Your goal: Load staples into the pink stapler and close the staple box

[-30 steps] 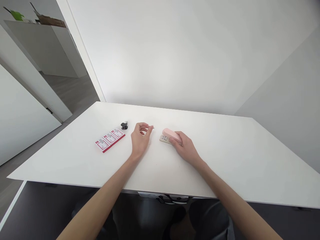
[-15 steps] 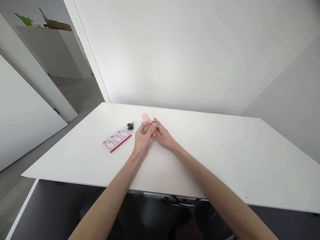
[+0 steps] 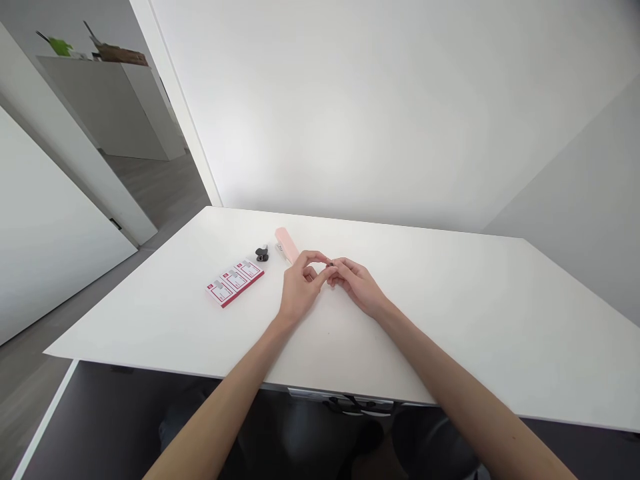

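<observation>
My left hand (image 3: 301, 287) and my right hand (image 3: 359, 285) meet just above the table, fingertips pinched together. Between them is a small dark piece (image 3: 331, 265), perhaps a bit of a staple strip; most of it is covered by the fingers. A pink stapler (image 3: 287, 245) lies right behind my left hand, its near end hidden by the fingers. Left of the stapler rests a black staple remover (image 3: 261, 254). A red and white pack of staple boxes (image 3: 235, 283) lies flat to the left of my left hand.
The white table (image 3: 440, 320) runs along a white wall (image 3: 350, 133). Below its front edge, dark cables (image 3: 357, 404) hang. A doorway at the left opens to a room with a grey cabinet (image 3: 95, 107).
Both hands have shifted right and slightly toward me, uncovering more of the stapler. The shiny end of the small piece, seen earlier at the fingertips, is now mostly covered.
</observation>
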`<act>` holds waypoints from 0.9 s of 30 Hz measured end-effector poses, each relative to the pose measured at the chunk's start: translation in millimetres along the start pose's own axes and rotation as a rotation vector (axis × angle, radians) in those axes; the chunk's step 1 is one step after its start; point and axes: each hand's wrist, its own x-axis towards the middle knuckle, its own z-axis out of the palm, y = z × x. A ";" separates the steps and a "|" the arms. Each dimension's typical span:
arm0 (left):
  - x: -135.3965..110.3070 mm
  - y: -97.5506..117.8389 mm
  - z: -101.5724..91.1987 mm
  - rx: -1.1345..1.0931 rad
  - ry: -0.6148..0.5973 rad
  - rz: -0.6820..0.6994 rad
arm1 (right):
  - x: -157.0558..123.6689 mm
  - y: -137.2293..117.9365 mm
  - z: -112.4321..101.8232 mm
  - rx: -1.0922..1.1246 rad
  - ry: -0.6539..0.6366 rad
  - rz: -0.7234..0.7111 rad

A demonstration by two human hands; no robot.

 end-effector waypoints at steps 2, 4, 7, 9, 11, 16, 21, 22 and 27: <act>-0.1 0.2 0.4 0.014 -0.010 0.018 | -0.9 -0.2 -3.5 0.012 -0.013 0.014; 0.2 0.4 0.9 0.027 -0.021 0.035 | -0.4 0.9 -6.1 0.041 -0.020 0.029; 0.2 -0.1 2.6 0.039 -0.053 0.059 | 0.0 3.0 -10.6 0.097 0.001 0.041; -0.4 -1.6 4.4 0.039 -0.110 0.033 | -0.9 4.0 -16.8 0.105 0.031 0.040; -0.9 -4.6 6.5 0.021 -0.203 -0.054 | -2.7 4.6 -26.7 0.100 0.068 0.038; 3.2 -17.4 9.7 -0.056 -0.224 -0.236 | -7.1 4.0 -53.8 0.190 0.204 0.032; 5.5 -21.8 11.0 0.048 -0.052 -0.215 | -7.5 1.4 -57.6 0.281 0.247 0.058; 3.9 -20.1 10.5 0.087 -0.035 -0.214 | -7.4 1.3 -56.7 0.284 0.247 0.061; -13.0 -9.1 -13.3 0.361 0.032 0.028 | -11.8 2.3 -54.4 0.289 0.249 0.057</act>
